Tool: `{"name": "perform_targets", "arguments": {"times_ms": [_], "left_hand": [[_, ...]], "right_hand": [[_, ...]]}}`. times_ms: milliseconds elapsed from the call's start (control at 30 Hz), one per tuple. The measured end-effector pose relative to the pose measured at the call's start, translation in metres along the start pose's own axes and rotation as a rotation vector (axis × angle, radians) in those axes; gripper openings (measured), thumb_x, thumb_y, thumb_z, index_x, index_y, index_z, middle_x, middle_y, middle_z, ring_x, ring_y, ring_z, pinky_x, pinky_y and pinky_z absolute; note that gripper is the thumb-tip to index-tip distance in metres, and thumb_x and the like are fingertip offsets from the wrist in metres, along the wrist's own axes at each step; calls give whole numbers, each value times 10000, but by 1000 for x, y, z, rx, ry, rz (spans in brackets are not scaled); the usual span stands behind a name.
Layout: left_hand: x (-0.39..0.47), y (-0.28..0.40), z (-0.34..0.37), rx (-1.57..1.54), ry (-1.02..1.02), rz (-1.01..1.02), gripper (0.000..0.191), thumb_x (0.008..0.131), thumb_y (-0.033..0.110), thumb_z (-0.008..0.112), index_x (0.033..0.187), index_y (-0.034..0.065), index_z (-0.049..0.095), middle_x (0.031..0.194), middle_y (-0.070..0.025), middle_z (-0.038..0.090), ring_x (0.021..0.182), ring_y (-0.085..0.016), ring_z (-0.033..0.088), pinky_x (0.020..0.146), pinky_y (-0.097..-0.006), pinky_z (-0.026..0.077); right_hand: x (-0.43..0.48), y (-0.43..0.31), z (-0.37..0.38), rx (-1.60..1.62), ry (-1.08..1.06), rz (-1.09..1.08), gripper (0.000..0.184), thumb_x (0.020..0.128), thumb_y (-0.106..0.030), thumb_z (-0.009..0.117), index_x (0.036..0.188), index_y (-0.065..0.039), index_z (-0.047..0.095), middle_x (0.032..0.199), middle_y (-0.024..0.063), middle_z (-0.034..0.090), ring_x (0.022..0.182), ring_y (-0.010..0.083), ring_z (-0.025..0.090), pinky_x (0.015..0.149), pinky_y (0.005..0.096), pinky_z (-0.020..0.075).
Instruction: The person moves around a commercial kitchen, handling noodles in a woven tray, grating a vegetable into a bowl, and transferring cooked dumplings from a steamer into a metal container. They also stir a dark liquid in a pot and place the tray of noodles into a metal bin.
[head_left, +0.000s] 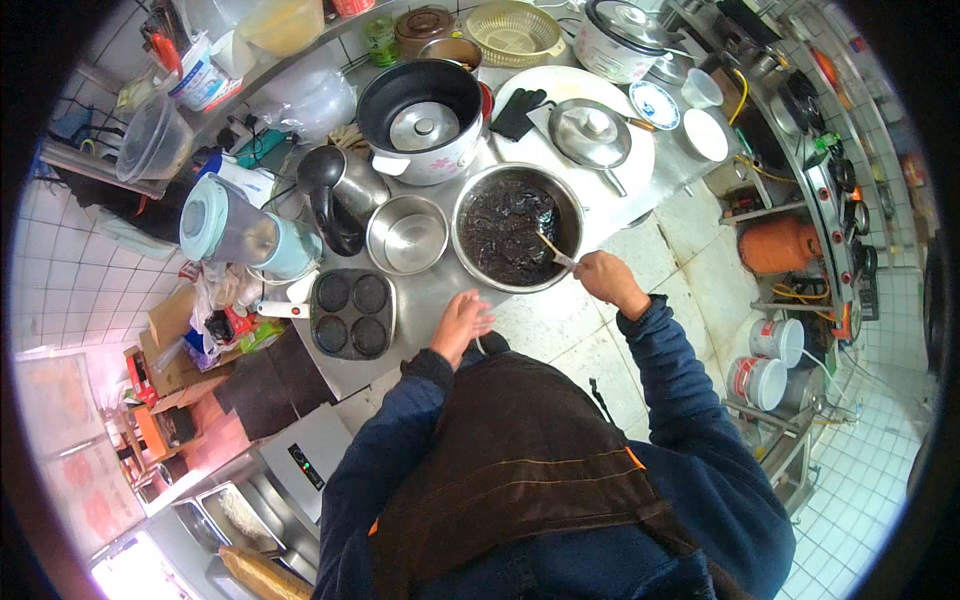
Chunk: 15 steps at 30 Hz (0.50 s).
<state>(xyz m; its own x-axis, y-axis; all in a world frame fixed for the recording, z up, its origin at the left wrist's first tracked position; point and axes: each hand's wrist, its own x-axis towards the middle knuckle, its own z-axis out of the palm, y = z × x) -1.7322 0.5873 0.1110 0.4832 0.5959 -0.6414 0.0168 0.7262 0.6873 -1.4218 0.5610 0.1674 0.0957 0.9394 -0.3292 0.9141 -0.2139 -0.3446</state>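
Observation:
A round stainless steel basin (466, 264) stands at the counter's near edge, holding a dark, glossy, wet mass (506, 225). My right hand (606, 279) is closed around a thin wooden utensil (553, 249) at the basin's right rim. The utensil's far end reaches into the dark mass, so its tip is hidden. My left hand (461, 324) hovers by the counter edge, below and left of the basin, with fingers apart and nothing in it. Left of the basin sits a smaller steel pot (407, 235), its inside shiny. A four-cup black pan (352, 313) with a white handle lies farther left.
Behind the basin is a white electric cooker pot (435, 166). An electric kettle (352, 184) and a blue-lidded blender (240, 217) stand left. A lidded pan (590, 135) and a black glove (517, 114) rest on a white round board (637, 169). An orange gas cylinder (776, 246) is at right.

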Motion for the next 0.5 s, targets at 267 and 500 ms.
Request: {"name": "perform_targets", "arguments": {"times_ms": [267, 500], "left_hand": [[40, 15, 6, -121, -20, 5, 291, 1093, 303, 379, 1211, 36, 392, 1114, -133, 528, 1049, -263, 659, 898, -410, 556], [50, 10, -4, -142, -5, 22, 258, 1094, 286, 372, 1185, 45, 384, 1107, -145, 555, 1010, -280, 685, 886, -413, 568]], "right_hand": [[1, -32, 26, 855, -233, 305, 239, 857, -91, 567, 969, 0, 758, 731, 56, 659, 598, 106, 506, 508, 276, 413], [6, -53, 24, 421, 115, 213, 300, 939, -299, 555, 942, -51, 725, 777, 213, 676, 761, 372, 670, 676, 476, 499]]}}
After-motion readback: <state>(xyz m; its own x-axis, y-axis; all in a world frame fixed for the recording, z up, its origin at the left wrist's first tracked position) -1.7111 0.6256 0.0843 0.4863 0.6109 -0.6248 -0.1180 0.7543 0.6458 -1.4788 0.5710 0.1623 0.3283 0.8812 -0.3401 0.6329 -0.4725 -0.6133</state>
